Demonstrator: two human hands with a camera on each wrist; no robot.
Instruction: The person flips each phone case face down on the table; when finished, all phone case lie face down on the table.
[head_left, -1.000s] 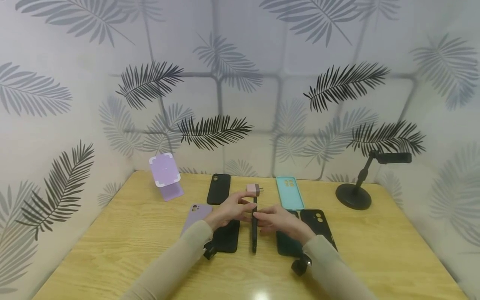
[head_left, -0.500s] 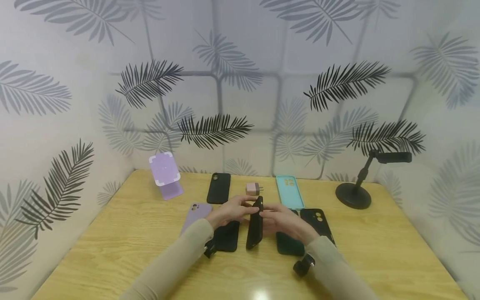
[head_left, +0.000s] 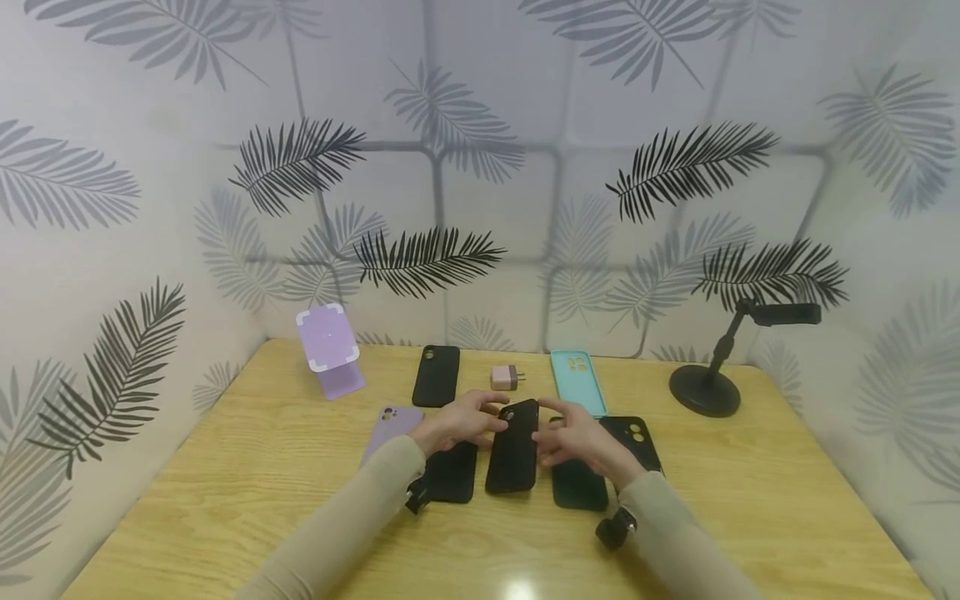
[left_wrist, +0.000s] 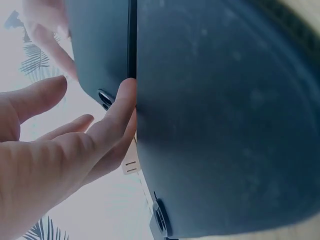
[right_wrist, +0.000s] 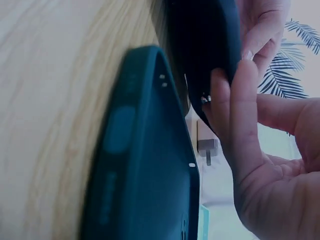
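Black phone case point(head_left: 513, 457) between hands point(head_left: 463, 420) point(head_left: 581, 435)

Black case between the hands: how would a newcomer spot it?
On the wooden table, find the pink charger. In front of it, between the left hand and right hand, is the black case. Unlike neighbouring cases, it has both hands touching it.

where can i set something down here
Left of the lilac case, in front of the purple stand; or right of the rightmost black case, in front of the black stand. Crowded mid-table: left hand, right hand and tilted black case among others.
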